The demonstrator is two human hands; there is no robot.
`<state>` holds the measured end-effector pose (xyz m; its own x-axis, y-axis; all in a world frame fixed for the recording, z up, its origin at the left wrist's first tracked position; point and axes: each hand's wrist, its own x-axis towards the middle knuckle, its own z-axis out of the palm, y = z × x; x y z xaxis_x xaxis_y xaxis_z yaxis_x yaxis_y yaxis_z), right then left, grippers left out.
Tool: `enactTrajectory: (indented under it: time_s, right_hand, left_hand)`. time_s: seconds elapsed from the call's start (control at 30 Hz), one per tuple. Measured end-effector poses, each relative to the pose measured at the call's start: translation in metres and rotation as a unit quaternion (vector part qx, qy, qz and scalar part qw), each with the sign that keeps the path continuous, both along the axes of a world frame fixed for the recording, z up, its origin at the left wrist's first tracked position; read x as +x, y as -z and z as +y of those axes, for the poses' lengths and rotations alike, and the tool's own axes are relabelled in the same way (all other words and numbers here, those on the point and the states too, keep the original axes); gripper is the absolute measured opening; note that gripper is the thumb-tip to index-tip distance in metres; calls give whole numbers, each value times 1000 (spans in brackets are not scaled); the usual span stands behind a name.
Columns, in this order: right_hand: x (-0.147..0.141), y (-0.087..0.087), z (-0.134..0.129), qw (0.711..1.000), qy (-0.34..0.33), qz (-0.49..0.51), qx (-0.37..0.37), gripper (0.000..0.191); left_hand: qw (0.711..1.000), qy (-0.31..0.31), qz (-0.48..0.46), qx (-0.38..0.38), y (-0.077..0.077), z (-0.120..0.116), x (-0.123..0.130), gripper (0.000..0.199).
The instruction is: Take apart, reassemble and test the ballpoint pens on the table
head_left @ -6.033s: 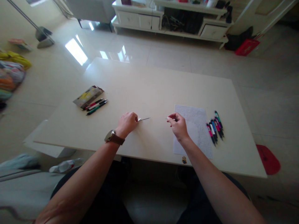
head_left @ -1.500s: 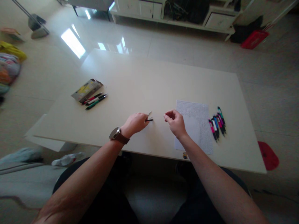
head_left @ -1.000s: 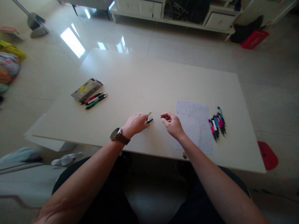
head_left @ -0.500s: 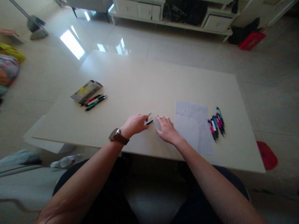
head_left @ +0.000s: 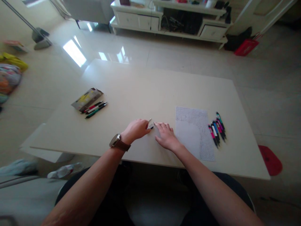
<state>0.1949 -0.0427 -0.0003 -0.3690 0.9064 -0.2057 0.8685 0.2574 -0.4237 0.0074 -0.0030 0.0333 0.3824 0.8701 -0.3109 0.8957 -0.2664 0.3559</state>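
My left hand (head_left: 137, 130), with a brown-strapped watch (head_left: 115, 141) on its wrist, is closed over the table, thumb and fingers pinched. From its fingers stick out thin pen pieces: a slim metallic tip (head_left: 150, 120) and a short dark end (head_left: 151, 127). Their hidden parts lie under the hand. Just to the right, my right hand (head_left: 166, 135) has its fingers stretched out and thumb apart. Its index fingertip is close to the dark end; I cannot tell if they touch. A sheet of paper (head_left: 190, 131) covered with writing lies beside the right hand.
Several pens with coloured grips (head_left: 217, 130) lie right of the paper. At the left of the white table (head_left: 141, 84) are an opened cardboard box (head_left: 87, 98) and a few pens (head_left: 96, 110). The table's front edge runs just before my lap.
My right fingertips have come closer to the pen pieces at my left hand. The left hand stays closed on them. The whole view has shifted slightly.
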Motion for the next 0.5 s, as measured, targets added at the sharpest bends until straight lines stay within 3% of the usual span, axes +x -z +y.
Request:
enactTrajectory:
  time_s: [0.13, 0.2, 0.37, 0.5]
  right_hand:
    - [-3, -9, -1, 1000, 20, -1, -16, 30]
    - [-5, -12, -5, 999, 1, -22, -46, 25]
    - [-17, -15, -30, 982, -120, -70, -130, 21]
    - [-43, -19, -73, 937, -240, -157, -200, 28]
  left_hand:
    - [1000, 14, 8, -27, -6, -5, 3, 24]
    - [999, 28, 17, -36, -8, -12, 5, 25]
    - [995, 71, 64, -44, -7, -39, 13, 24]
    - [990, 106, 74, -64, -8, -66, 37, 26]
